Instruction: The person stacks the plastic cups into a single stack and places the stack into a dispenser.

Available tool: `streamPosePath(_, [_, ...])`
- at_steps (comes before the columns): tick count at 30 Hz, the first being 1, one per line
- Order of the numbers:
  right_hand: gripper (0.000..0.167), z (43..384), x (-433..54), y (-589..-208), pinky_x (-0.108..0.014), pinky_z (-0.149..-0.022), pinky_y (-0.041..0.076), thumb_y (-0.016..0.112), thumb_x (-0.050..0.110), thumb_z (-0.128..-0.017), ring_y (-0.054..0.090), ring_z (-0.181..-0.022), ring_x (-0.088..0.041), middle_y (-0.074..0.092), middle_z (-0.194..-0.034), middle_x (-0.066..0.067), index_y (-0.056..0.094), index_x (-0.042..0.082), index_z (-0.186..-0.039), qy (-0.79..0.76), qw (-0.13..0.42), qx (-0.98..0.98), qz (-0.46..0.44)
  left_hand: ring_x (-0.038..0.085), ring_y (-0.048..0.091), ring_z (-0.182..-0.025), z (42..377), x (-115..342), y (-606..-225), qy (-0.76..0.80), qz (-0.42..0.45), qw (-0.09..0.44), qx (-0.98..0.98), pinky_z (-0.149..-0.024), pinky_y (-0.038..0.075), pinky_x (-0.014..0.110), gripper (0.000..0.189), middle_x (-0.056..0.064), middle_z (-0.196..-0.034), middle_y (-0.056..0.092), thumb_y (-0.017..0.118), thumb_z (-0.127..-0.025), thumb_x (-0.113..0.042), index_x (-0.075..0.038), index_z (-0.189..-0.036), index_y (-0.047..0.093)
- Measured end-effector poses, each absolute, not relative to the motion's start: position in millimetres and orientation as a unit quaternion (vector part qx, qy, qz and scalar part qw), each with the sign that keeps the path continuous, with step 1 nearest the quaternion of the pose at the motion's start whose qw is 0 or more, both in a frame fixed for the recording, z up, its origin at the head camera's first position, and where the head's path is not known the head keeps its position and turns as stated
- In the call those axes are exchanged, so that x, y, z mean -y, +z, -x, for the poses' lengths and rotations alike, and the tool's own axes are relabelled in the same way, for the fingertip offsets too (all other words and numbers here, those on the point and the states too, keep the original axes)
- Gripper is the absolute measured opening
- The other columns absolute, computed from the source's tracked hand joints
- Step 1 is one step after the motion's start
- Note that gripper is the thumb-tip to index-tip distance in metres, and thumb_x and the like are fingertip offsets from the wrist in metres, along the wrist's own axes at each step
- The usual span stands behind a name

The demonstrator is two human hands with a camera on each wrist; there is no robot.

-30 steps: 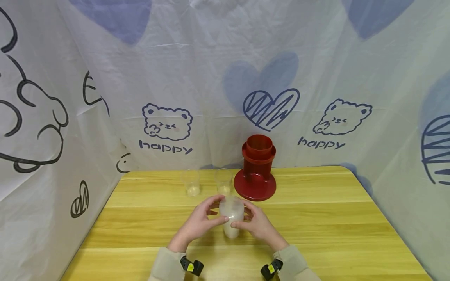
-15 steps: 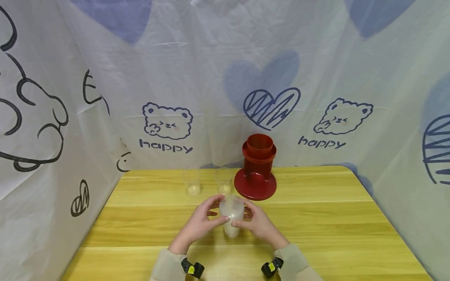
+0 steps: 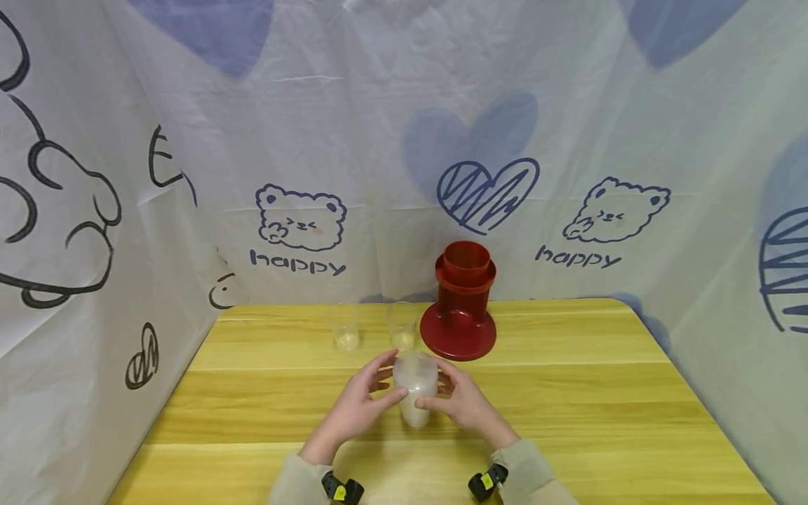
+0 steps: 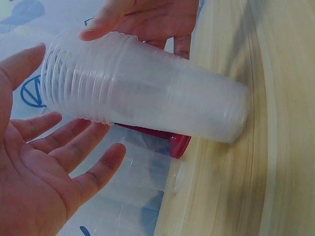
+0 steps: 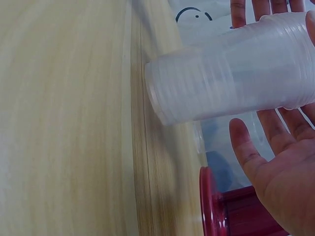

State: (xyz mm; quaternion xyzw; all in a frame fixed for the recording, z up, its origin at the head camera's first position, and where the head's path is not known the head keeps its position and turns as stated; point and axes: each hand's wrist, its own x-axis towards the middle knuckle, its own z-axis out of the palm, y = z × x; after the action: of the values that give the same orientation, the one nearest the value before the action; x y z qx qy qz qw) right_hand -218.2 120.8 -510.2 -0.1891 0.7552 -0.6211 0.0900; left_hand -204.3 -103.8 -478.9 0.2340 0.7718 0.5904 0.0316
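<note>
A stack of nested clear plastic cups (image 3: 415, 408) stands upright near the table's middle, between both hands. My left hand (image 3: 355, 408) is beside the stack on the left with its fingers spread. In the left wrist view its thumb is apart from the cups (image 4: 162, 91), and some fingertips are right at the rims. On the other side, my right hand (image 3: 466, 401) holds the stack near the rims, thumb in front and fingers behind. The right wrist view shows the lower end of the cups (image 5: 197, 81) close to the table.
Two single clear cups, one on the left (image 3: 345, 330) and one nearer the middle (image 3: 402, 326), stand behind the stack. Right of them is a red cylindrical holder (image 3: 463, 301) on a round base. A printed white curtain (image 3: 379, 140) surrounds the wooden table (image 3: 568, 393).
My left thumb and index finger have drawn slightly left, away from the stack. The right hand and the cups stay in place.
</note>
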Motion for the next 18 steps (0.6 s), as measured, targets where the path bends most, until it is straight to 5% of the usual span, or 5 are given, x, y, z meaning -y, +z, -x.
streamPosePath(9, [0.073,218,-118,-510,-0.049,-0.102,0.045,0.079,0.017,-0.084,0.054,-0.122,-0.034,0.051,-0.138,-0.015,0.043,0.006,-0.146,-0.627,0.085,-0.751,0.187,0.036,0.057,-0.117,207,115,-485,0.594,-0.181,-0.027,-0.783,-0.096,0.047,0.052,0.047,0.013,-0.128,0.057,0.064,-0.097,-0.019,-0.005,-0.14,0.048])
streamPosePath(18, [0.071,206,-115,-484,-0.05,-0.104,0.043,0.08,0.014,-0.084,0.053,-0.121,-0.037,0.052,-0.135,-0.02,0.044,0.0,-0.144,-0.625,0.097,-0.756,0.17,0.033,0.06,-0.108,217,135,-488,0.58,-0.077,-0.12,-0.802,-0.09,0.049,0.055,0.048,0.012,-0.118,0.059,0.074,-0.09,-0.02,-0.006,-0.131,0.052])
